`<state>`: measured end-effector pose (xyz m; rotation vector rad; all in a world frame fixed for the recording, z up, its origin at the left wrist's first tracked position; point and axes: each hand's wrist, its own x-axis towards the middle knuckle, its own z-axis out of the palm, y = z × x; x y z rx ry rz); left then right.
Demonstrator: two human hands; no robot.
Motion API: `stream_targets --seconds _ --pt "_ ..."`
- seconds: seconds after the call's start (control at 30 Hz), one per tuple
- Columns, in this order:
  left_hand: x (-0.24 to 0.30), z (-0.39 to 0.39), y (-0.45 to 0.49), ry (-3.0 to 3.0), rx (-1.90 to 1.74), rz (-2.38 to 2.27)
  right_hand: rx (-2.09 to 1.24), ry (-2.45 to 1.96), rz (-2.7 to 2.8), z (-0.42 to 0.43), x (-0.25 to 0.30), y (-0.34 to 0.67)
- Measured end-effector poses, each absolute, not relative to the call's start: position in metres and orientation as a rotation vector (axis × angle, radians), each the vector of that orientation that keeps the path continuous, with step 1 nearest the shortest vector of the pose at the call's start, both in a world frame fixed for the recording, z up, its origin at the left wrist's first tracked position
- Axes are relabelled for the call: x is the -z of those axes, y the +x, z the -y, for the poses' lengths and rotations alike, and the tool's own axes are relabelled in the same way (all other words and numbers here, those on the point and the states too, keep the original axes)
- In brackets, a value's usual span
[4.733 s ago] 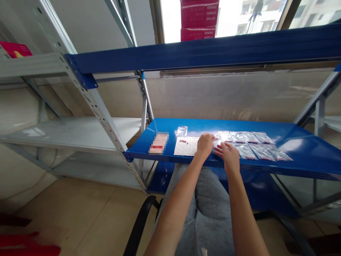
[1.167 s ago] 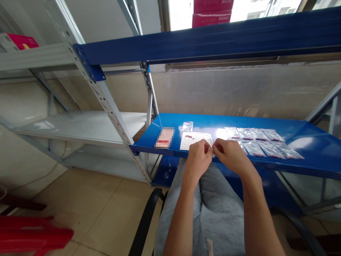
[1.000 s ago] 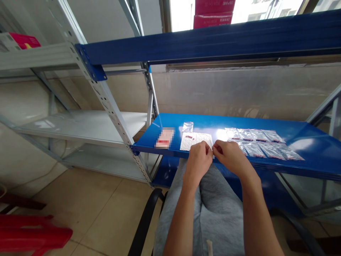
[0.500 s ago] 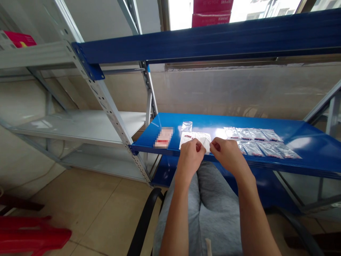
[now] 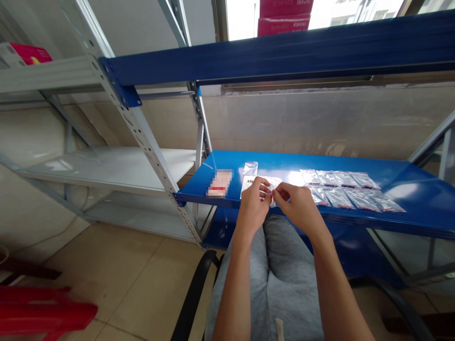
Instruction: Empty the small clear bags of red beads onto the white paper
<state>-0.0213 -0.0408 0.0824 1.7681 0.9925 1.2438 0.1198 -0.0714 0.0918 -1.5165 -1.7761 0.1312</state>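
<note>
My left hand (image 5: 253, 204) and my right hand (image 5: 299, 206) meet just above the front edge of the glossy blue metal shelf (image 5: 408, 196). Each grip is closed, thumb and fingertips pinched on opposite sides of a small clear plastic bag (image 5: 272, 199). The bag sits between the two hands, mostly hidden by my fingers, so I cannot tell what it contains. It is held over a flat white sheet of paper (image 5: 276, 180) that lies on the shelf.

Just behind the sheet lies another little empty clear pouch (image 5: 250, 167). To its left lies a pale pink item (image 5: 220, 183) that is blurred out. To the right of my hands, two neat rows of filled clear bags with red contents (image 5: 343, 189) lie flat on the shelf, near my right hand but not touching it.

My grey trousers (image 5: 284, 284) fill the space below the shelf, with the black chair arm (image 5: 192, 296) beside my left leg. Red cartons (image 5: 284, 16) stand by the window above, and a red plastic stool (image 5: 46, 315) sits on the tiled floor at far left.
</note>
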Motion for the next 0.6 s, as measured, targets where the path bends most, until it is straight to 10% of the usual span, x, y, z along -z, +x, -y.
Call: stream_targets --seconds 0.2,0.6 --pt "-0.081 0.04 -0.025 1.896 -1.284 -1.015 0.018 -1.741 1.665 0.073 -0.094 0.117" --pt "-0.069 0.025 -0.039 1.327 -1.379 -0.753 -1.143 -1.258 1.145 0.047 -0.055 0.144"
